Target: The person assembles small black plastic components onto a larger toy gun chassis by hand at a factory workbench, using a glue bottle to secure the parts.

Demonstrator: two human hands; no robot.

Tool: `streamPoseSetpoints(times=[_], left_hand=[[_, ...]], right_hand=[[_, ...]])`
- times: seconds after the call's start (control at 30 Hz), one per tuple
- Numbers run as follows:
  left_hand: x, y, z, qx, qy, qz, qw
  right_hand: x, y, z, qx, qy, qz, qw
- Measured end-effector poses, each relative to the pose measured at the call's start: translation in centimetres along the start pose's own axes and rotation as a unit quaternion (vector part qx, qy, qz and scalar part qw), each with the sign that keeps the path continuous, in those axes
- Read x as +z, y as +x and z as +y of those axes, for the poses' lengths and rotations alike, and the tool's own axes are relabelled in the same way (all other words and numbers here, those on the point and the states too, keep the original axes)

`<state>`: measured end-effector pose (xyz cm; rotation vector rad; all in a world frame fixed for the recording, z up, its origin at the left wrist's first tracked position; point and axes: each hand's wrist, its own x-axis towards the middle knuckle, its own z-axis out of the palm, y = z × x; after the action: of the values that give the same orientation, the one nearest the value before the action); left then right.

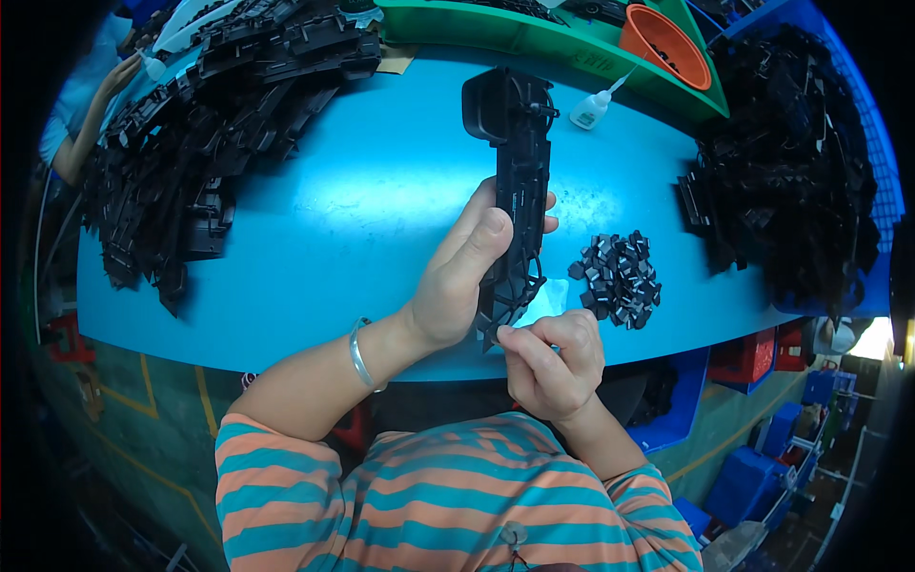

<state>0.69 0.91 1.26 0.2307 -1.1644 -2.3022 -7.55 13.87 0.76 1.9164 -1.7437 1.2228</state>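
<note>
My left hand (461, 272) is wrapped round a long black plastic part (522, 162), thumb on its near face and fingertips showing past its right side. The part stands lengthwise away from me, with a wide, cup-like black end at the top and thin curved ribs lower down. My right hand (558, 360) is closed in a pinch at the part's near end; whatever is between the fingertips is too small and dark to make out. Right of the part lies a pile of small black pieces (620, 278), with light-coloured marks on some.
Black plastic parts (229, 124) are heaped at the left; more fill a blue crate (863, 105) at the right. A white squeeze bottle (591, 110) stands near a green tray (457, 24) holding an orange bowl (667, 46). Another person's arm (91, 124) shows at far left.
</note>
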Motion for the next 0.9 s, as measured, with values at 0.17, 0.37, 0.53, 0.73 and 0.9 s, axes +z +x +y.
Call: streamPoseSetpoints(times=[0.17, 0.37, 0.53, 0.73, 0.9], left_hand=[[-0.03, 0.02, -0.14, -0.002, -0.018, 0.002, 1.000], [-0.03, 0.05, -0.19, 0.002, -0.013, -0.001, 1.000], [-0.09, 0.06, -0.22, 0.001, -0.010, -0.001, 1.000], [0.01, 0.09, -0.14, -0.003, -0.017, 0.000, 1.000], [0.02, 0.10, -0.21, 0.001, -0.014, 0.000, 1.000]], right_hand=[[-0.04, -0.08, -0.02, 0.002, 0.000, 0.002, 1.000], [-0.07, 0.01, -0.07, -0.003, -0.001, -0.001, 1.000], [-0.01, 0.05, -0.01, -0.007, -0.003, -0.004, 1.000], [-0.03, 0.00, -0.10, 0.007, 0.009, 0.006, 1.000], [0.02, 0.09, -0.32, 0.002, 0.016, 0.000, 1.000]])
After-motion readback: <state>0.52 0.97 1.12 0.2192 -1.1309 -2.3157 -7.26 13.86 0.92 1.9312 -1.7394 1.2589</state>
